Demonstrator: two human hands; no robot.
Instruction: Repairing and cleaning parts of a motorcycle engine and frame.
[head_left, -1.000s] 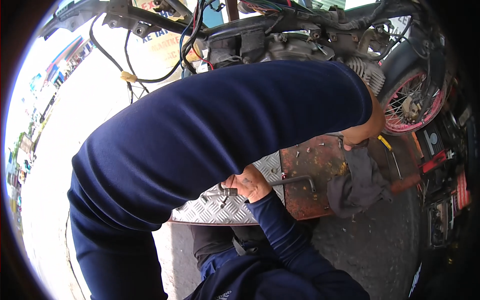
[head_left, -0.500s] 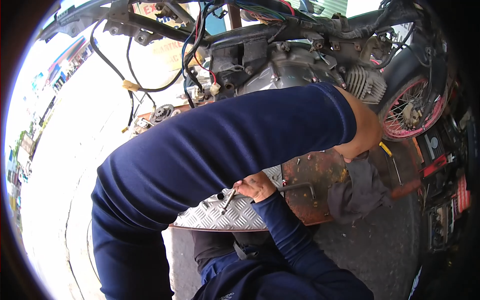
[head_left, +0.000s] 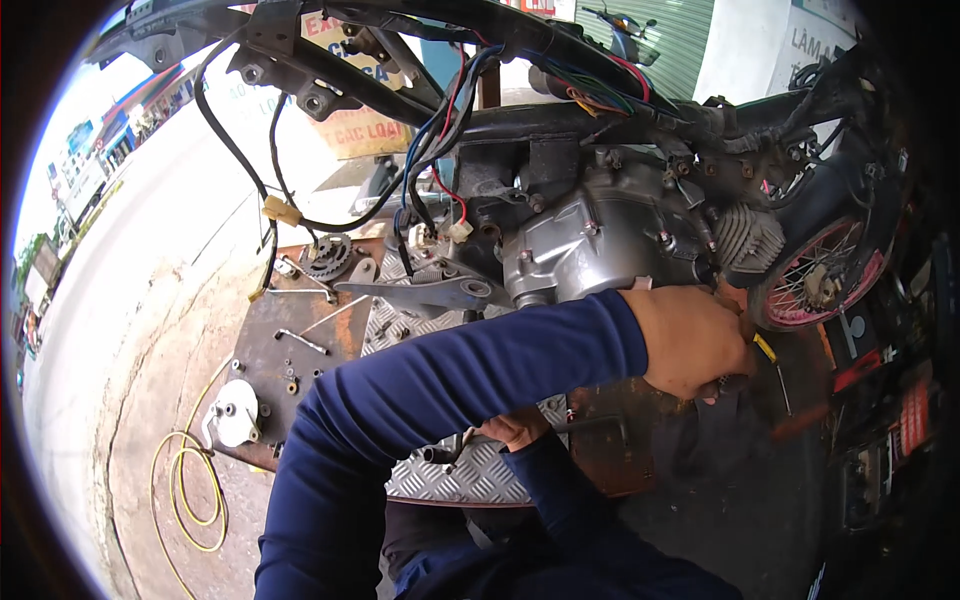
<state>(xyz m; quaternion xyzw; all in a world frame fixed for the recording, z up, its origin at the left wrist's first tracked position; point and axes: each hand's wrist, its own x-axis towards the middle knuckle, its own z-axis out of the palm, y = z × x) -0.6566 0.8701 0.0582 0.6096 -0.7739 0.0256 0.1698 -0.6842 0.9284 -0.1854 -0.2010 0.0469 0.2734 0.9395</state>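
Observation:
My left arm reaches across from the lower left, and my left hand (head_left: pixel 693 342) is closed beside the underside of the silver engine (head_left: pixel 590 240). A small dark piece shows by its fingers, too unclear to name. Just below that hand lies a dark rag (head_left: pixel 715 435). My right hand (head_left: pixel 516 428) is low in the middle, over a diamond-plate metal sheet (head_left: pixel 455 482), partly covered by my left sleeve. Its fingers pinch a slim metal bolt (head_left: pixel 464 442), near a dark tubular part (head_left: pixel 437 455). A grey bar (head_left: pixel 595 424) lies just right of that hand.
A motorcycle frame (head_left: pixel 400 125) with hanging wires spans the top. The pink-rimmed wheel (head_left: pixel 815 280) stands at right, near a yellow-handled screwdriver (head_left: pixel 775 370). Sprocket (head_left: pixel 327 258), wrench (head_left: pixel 302 342) and brake plate (head_left: pixel 237 413) lie at left, by a coiled yellow hose (head_left: pixel 180 490).
The view has shifted, showing more of the engine and the parts at left. My left arm sits lower in the picture, and its hand is now in plain sight by the engine.

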